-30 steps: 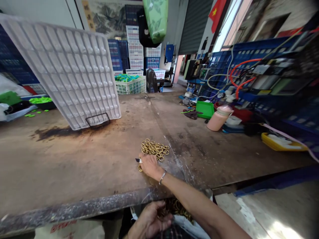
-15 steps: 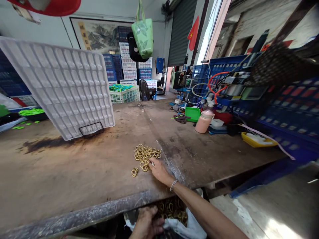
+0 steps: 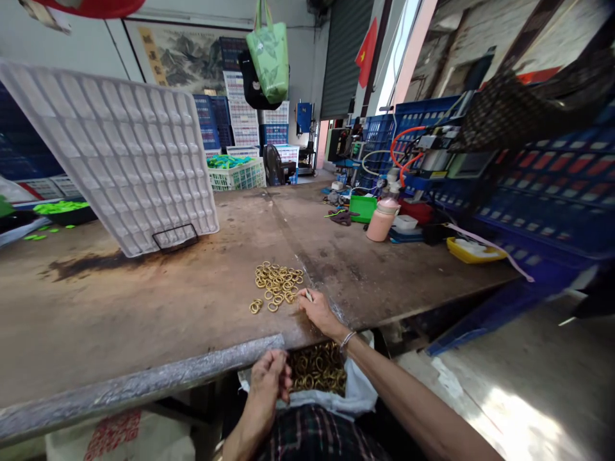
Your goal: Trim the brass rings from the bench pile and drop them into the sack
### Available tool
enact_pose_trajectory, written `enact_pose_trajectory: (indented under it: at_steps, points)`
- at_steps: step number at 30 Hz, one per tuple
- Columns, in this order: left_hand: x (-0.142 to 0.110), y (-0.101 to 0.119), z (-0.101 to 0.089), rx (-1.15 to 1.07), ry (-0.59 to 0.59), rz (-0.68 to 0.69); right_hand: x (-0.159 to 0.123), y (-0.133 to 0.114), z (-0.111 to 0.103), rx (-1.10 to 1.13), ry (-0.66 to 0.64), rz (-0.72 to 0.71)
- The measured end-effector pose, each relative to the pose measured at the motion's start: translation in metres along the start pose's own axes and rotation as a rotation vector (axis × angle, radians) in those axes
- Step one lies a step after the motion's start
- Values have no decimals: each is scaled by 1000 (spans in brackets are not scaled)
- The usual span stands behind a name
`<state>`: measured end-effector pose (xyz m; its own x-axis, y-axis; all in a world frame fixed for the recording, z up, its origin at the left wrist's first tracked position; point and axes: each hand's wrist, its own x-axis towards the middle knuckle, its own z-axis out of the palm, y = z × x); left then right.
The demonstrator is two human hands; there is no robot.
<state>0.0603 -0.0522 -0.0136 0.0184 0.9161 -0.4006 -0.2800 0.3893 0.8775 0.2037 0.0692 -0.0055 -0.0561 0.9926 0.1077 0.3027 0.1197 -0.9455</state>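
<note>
A pile of brass-coloured rings (image 3: 278,278) lies on the worn tabletop, with a few rings (image 3: 256,306) apart at its near left. At the pile's right edge is my right hand (image 3: 319,314), thumb and fingers pinched together; a small pale piece shows at the fingertips, too small to name. Below the table edge, my left hand (image 3: 270,376) has its fingers curled inward, and whatever they may hold is hidden. Beside it, an open white sack (image 3: 361,384) at my lap contains many more such rings (image 3: 319,370).
A ribbed plastic tray (image 3: 129,160) leans upright in a black wire stand (image 3: 177,237) on the left. To the right stand a pink bottle (image 3: 383,219), a green tray (image 3: 363,208) and a yellow tray (image 3: 473,251). The table's front edge (image 3: 144,381) runs just before me.
My right hand has drawn slightly right, away from the pile's middle. My left hand has risen out of the sack's opening, its fingers now curled. The view has shifted a little.
</note>
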Motion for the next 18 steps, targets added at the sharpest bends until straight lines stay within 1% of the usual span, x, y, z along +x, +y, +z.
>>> enact_pose_trajectory:
  at_steps: [1,2,4,7,10,13,18]
  points:
    - [0,6,0,33,27,71,-8,-4,-1,1,-27,4]
    - [0,12,0,55,54,111,-15,-8,-2,0,-52,3]
    - [1,23,1,66,97,157,-29,-17,-2,6,-97,-6]
    - [5,32,2,73,75,216,-44,-28,0,33,-187,-16]
    - [11,32,4,86,16,231,-53,-33,3,28,-248,-29]
    - [16,28,4,84,3,218,-57,-33,7,26,-280,-34]
    - [16,21,0,125,11,190,-62,-27,16,-35,-245,18]
